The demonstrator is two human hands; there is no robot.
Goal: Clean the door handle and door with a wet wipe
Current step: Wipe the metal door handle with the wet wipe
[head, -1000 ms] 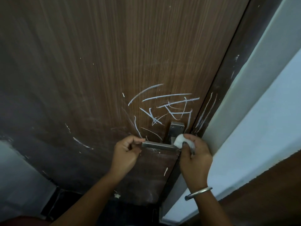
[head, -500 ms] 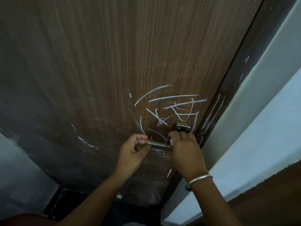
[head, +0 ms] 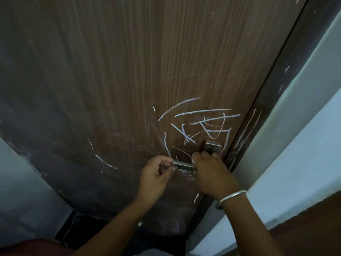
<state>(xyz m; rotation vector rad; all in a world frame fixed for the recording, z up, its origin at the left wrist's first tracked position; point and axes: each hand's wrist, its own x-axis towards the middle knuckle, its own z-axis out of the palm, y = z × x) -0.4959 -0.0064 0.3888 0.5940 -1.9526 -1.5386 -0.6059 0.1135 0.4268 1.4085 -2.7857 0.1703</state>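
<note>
A brown wood-grain door (head: pixel 114 74) fills the view, with white chalk scribbles (head: pixel 201 124) above its metal lever handle (head: pixel 183 165). The handle's square mounting plate (head: pixel 212 147) shows just above my right hand. My left hand (head: pixel 156 174) pinches the free left end of the lever between thumb and fingers. My right hand (head: pixel 212 174) is closed over the lever's right part near the plate. The white wet wipe is almost wholly hidden inside that fist; a small white edge (head: pixel 192 161) shows by the index finger.
A dark door frame (head: pixel 273 100) with white streaks runs along the door's right edge. Beyond it is a pale wall (head: pixel 304 148). A pale wall also shows at lower left (head: pixel 22 191). A metal bangle (head: pixel 230 197) circles my right wrist.
My right hand, which held the bunched wipe up beside the handle's base, has come down over the lever and covered the wipe. The left hand keeps its pinch on the lever's end.
</note>
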